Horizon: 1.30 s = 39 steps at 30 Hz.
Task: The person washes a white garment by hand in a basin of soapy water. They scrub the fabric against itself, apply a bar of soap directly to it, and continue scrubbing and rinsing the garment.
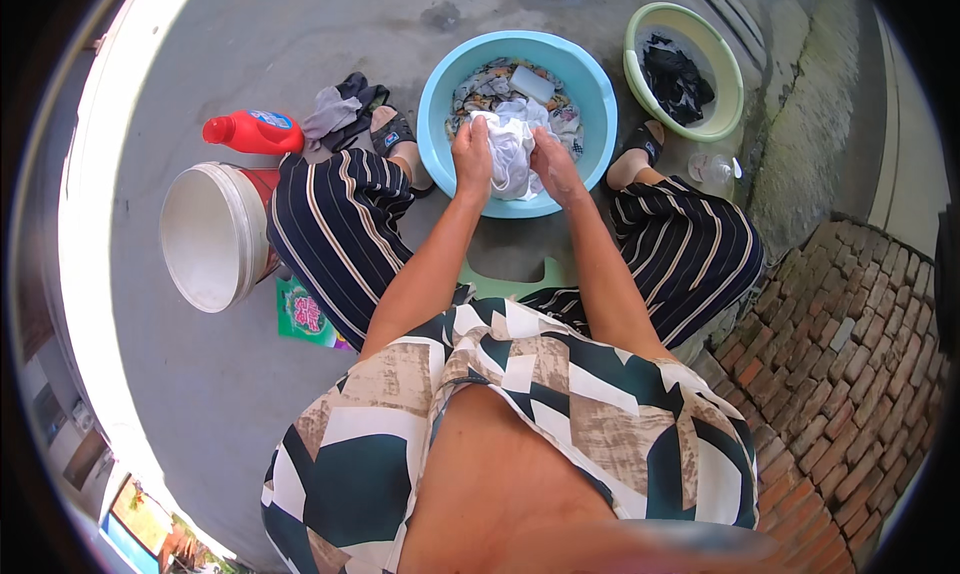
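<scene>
My left hand and my right hand grip a bunched white cloth from its two sides, low over a light blue plastic basin. Beneath the cloth, a patterned garment lies crumpled in the basin. A pale bar of soap rests on that garment, just beyond my hands. The folds of the white cloth hide some of my fingertips.
Right of the basin stand a pale green basin with dark wet cloth and a clear bottle. Left are a red detergent bottle, grey and dark clothes, a white-and-red bucket and a green packet.
</scene>
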{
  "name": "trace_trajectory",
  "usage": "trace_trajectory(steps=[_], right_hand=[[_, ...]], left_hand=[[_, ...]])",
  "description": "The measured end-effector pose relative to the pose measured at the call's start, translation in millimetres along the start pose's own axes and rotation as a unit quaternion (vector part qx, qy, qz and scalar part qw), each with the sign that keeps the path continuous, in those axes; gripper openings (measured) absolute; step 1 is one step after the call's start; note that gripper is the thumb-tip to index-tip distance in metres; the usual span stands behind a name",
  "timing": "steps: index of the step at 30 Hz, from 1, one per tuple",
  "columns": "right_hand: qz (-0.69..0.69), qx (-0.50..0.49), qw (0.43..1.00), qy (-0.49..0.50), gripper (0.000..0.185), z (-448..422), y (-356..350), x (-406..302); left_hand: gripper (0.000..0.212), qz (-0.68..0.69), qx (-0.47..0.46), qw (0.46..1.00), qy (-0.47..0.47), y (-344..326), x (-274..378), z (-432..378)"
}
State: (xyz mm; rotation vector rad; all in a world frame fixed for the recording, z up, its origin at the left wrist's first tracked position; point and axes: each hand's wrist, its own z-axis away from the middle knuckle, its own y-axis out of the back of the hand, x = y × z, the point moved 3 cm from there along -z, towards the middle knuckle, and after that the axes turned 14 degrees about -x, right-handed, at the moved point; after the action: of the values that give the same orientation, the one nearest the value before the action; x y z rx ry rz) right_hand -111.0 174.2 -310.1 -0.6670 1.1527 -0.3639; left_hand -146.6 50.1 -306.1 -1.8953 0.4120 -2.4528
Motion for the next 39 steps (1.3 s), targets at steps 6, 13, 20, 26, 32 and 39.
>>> trace_trajectory(steps=[6, 13, 20, 26, 32, 39], right_hand=[[0.01, 0.139, 0.978, 0.152, 0.014, 3.2, -4.9, 5.1], [-0.361, -0.396, 0.817, 0.215, 0.028, -16.3, -1.3, 6.6], [-0.248, 0.054, 0.956, 0.146, 0.042, -4.5, -34.4, 6.1], [-0.296, 0.088, 0.943, 0.126, 0.029, -13.8, -42.6, 1.7], [-0.317, -0.055, 0.928, 0.191, 0.032, -30.2, 26.9, 27.9], [-0.169, 0.139, 0.97, 0.106, 0.033, -19.3, -22.7, 8.5]], left_hand=[[0.025, 0.039, -0.007, 0.996, -0.081, -2.8, 18.4, 9.3], [0.017, -0.531, -0.152, 0.796, -0.249, -80.8, 69.8, 60.9], [0.034, -0.57, -0.042, 0.806, -0.155, -64.2, 74.7, 19.2], [0.034, -0.62, -0.035, 0.783, -0.046, -52.1, 64.4, -6.1], [0.037, -0.633, -0.098, 0.752, -0.155, -101.5, 72.9, 33.6], [0.039, -0.585, -0.043, 0.803, -0.109, -42.1, 64.2, -11.7]])
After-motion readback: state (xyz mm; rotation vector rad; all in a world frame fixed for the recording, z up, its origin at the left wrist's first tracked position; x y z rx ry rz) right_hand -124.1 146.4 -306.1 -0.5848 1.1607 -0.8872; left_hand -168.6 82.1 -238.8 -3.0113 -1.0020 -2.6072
